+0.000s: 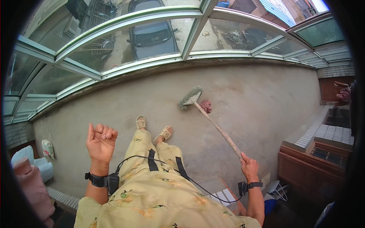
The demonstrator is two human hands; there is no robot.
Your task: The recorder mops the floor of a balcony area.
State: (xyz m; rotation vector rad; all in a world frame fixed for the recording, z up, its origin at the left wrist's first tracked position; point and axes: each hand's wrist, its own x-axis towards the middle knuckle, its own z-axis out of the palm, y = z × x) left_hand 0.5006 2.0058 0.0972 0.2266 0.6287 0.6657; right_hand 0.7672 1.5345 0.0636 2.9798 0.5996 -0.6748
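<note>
My right hand (249, 166) grips the end of a long wooden broom handle (219, 129). The handle slants up and left to a broom head (190, 97) with grey-green bristles, which is over the concrete floor (114, 99). Close beside the broom head lies a crumpled reddish cloth (206, 106), partly behind the handle. My left hand (101, 141) is raised on the left, palm towards me, fingers partly curled, with nothing in it. Both wrists wear black strapped devices joined by a cable.
Windows in metal frames (142, 67) curve along the far side; a dark car (154, 37) stands outside below. On the left are a white bag (48, 148), a light-blue padded item (42, 168) and pink fabric (32, 188). A brown wooden cabinet-like structure (305, 168) stands at right.
</note>
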